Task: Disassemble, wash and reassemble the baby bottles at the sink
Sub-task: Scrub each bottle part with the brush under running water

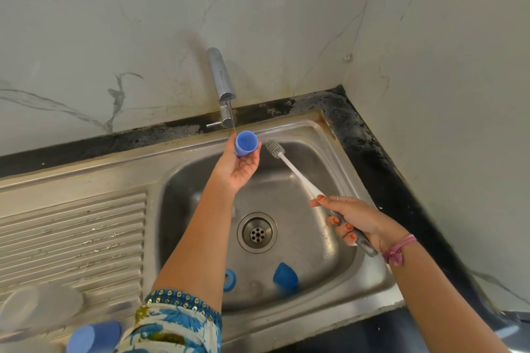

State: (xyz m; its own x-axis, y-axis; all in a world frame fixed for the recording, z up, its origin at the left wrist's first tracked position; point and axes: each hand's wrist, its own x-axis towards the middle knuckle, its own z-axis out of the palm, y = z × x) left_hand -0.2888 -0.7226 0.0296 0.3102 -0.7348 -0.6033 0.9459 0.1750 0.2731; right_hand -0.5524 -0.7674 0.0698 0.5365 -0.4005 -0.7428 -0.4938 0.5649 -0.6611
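Centre frame, the left hand (239,165) pinches a small blue plastic bottle cap (246,143), mouth open toward the camera, under the chrome tap's (221,86) thin stream. The right hand (354,222) grips a white-handled bottle brush (289,167), its bristle head just right of the cap, long axis slanting up-left toward it.

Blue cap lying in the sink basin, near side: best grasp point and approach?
Probably from above, pinching the blue cap across its side walls. It lies tilted on the basin floor of the sink, rounded end up, right of the blue ring, with bare steel round it. The rounded top looks slippery; whether the walls are wet is unclear.
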